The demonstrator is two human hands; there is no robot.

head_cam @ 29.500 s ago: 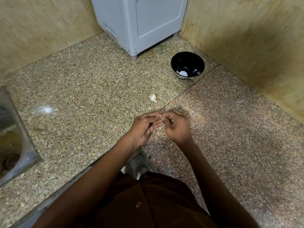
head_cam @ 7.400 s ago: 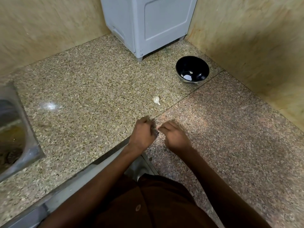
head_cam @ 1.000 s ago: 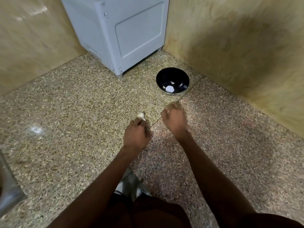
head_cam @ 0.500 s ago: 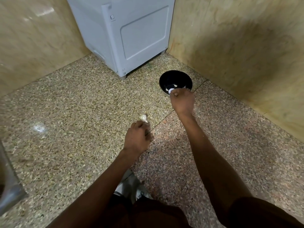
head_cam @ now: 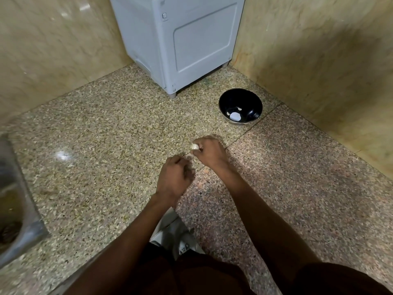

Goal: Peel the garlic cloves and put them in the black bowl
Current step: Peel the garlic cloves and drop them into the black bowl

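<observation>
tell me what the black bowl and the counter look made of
Black bowl: glossy inside, probably glazed ceramic or melamine, given the sharp highlights; cannot tell which. Counter: polished speckled stone, likely granite, with a mirror-like glare spot and a seam between two slabs.

A pale, whitish garlic clove [head_cam: 194, 146] is pinched in the right hand [head_cam: 209, 153], at the middle of the table [head_cam: 106, 135]. The black bowl [head_cam: 240, 106] stands upright near the table's far right corner, against the wall, holding 2 or 3 small white pieces at its bottom.
</observation>
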